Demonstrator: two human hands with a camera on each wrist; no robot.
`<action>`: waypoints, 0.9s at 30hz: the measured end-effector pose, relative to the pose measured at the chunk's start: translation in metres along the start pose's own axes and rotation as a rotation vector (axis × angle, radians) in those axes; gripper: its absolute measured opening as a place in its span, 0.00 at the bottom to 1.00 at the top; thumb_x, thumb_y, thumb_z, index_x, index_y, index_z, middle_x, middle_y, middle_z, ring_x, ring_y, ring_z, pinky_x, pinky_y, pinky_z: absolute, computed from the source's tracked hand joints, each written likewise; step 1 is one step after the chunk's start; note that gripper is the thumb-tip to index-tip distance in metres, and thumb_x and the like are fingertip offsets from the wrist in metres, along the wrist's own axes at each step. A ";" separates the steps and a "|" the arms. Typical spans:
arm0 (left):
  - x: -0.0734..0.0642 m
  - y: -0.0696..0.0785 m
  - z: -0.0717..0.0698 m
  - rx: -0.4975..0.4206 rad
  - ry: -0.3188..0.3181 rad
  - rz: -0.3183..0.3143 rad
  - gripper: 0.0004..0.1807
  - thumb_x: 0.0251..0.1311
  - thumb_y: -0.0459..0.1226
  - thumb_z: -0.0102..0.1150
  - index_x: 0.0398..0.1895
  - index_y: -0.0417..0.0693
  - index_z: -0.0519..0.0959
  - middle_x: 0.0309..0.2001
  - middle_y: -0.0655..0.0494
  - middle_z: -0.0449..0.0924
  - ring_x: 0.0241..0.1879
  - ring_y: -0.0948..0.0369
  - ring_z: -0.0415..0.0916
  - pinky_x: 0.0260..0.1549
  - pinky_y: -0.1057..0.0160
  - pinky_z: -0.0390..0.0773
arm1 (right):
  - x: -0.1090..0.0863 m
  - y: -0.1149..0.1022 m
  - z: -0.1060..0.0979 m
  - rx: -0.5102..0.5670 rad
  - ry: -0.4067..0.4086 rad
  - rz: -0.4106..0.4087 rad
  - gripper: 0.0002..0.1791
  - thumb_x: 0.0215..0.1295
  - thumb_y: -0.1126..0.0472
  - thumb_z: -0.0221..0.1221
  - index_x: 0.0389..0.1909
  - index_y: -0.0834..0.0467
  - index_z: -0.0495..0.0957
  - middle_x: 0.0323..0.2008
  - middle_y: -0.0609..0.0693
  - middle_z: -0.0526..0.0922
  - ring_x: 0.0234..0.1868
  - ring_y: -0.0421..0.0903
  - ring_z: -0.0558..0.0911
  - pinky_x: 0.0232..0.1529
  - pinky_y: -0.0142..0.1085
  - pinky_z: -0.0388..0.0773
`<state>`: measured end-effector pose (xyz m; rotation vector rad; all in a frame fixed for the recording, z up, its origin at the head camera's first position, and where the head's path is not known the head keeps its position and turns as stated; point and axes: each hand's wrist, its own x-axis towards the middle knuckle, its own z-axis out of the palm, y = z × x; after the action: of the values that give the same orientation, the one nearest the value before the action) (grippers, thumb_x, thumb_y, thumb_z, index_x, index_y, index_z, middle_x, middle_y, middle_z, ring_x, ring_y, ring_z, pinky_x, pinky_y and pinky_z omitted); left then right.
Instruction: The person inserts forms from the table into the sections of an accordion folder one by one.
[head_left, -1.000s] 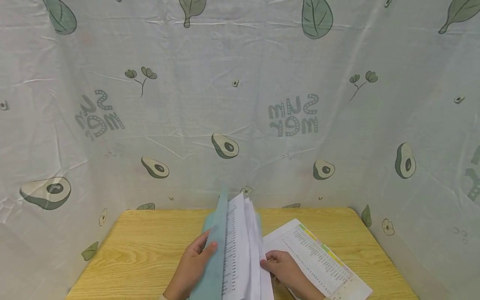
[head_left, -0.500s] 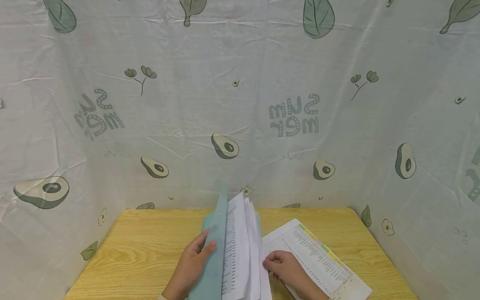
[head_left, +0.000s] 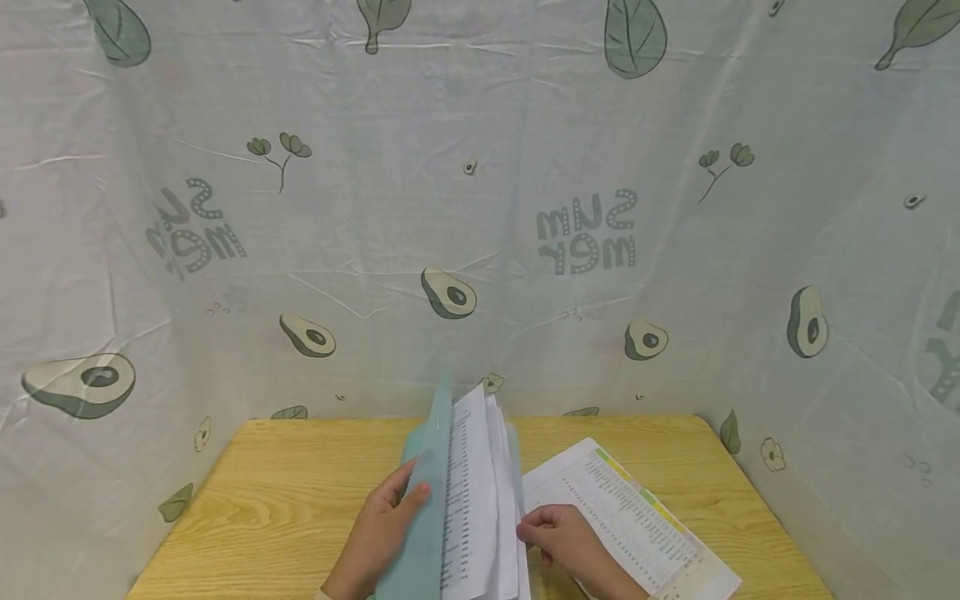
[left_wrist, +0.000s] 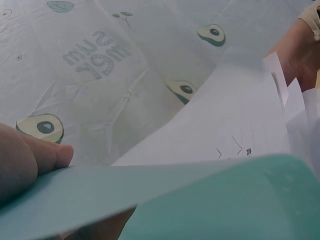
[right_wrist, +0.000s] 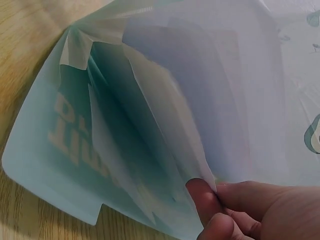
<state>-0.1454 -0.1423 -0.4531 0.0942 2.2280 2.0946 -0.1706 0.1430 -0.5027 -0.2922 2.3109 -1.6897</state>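
A light teal plastic folder (head_left: pixel 425 517) stands on its edge, spread part open, with white printed sheets (head_left: pixel 470 500) fanned inside it. My left hand (head_left: pixel 382 517) grips its left cover, thumb on the near face and the other fingers behind. In the left wrist view the left thumb (left_wrist: pixel 47 155) lies over the cover's edge (left_wrist: pixel 125 180). My right hand (head_left: pixel 566 537) pinches the right edge of the contents between thumb and fingers. The right wrist view has the right fingertips (right_wrist: pixel 232 197) closed on a thin, pale edge, with the folder's lettered cover (right_wrist: pixel 45 165) beyond.
A printed sheet with a yellow and green strip (head_left: pixel 637 517) lies on the wooden table (head_left: pixel 300 492), partly under the right forearm. A pale curtain (head_left: pixel 525 333) with avocado and leaf prints hangs around the table's back and sides.
My right hand has moved slightly right, then back left. The rightmost sheet edge now sits closer to the rest of the stack. My left hand keeps its grip on the folder.
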 end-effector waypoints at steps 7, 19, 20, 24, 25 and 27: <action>0.003 -0.001 -0.003 -0.030 -0.008 0.024 0.34 0.75 0.48 0.58 0.78 0.46 0.65 0.76 0.42 0.63 0.58 0.54 0.76 0.43 0.63 0.83 | -0.002 0.002 -0.005 -0.022 0.002 0.018 0.10 0.70 0.58 0.64 0.37 0.62 0.87 0.28 0.48 0.86 0.20 0.38 0.72 0.23 0.30 0.72; 0.003 0.001 -0.007 -0.062 0.007 -0.001 0.33 0.75 0.48 0.57 0.79 0.48 0.65 0.74 0.40 0.66 0.51 0.54 0.80 0.41 0.57 0.85 | -0.013 0.028 -0.054 -0.210 0.133 0.106 0.12 0.71 0.57 0.63 0.42 0.64 0.84 0.29 0.48 0.86 0.28 0.44 0.78 0.27 0.33 0.76; 0.003 0.001 -0.008 -0.063 0.007 0.000 0.33 0.75 0.47 0.57 0.79 0.48 0.65 0.74 0.40 0.66 0.51 0.54 0.80 0.40 0.58 0.85 | -0.014 0.032 -0.062 -0.232 0.174 0.131 0.11 0.71 0.58 0.64 0.42 0.63 0.84 0.30 0.48 0.86 0.28 0.45 0.79 0.27 0.33 0.76; 0.003 0.001 -0.008 -0.065 0.004 0.005 0.33 0.76 0.47 0.57 0.79 0.46 0.64 0.75 0.39 0.65 0.52 0.54 0.79 0.40 0.59 0.85 | -0.018 0.046 -0.097 -0.277 0.330 0.197 0.08 0.69 0.61 0.64 0.42 0.62 0.84 0.32 0.49 0.84 0.32 0.46 0.78 0.28 0.35 0.76; 0.003 0.000 -0.008 -0.062 0.006 0.004 0.33 0.75 0.47 0.57 0.79 0.46 0.64 0.75 0.39 0.65 0.52 0.54 0.79 0.41 0.59 0.85 | -0.019 0.049 -0.107 -0.294 0.355 0.198 0.09 0.69 0.61 0.64 0.43 0.63 0.84 0.33 0.49 0.84 0.33 0.46 0.79 0.30 0.35 0.76; 0.003 -0.001 -0.008 -0.058 0.007 -0.002 0.34 0.75 0.47 0.57 0.79 0.46 0.64 0.75 0.40 0.64 0.52 0.54 0.79 0.40 0.59 0.85 | -0.021 0.055 -0.125 -0.344 0.383 0.200 0.13 0.70 0.60 0.64 0.47 0.65 0.83 0.36 0.50 0.83 0.37 0.46 0.79 0.34 0.36 0.76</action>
<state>-0.1488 -0.1496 -0.4533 0.0814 2.1677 2.1602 -0.1919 0.2787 -0.5168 0.2155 2.7973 -1.3392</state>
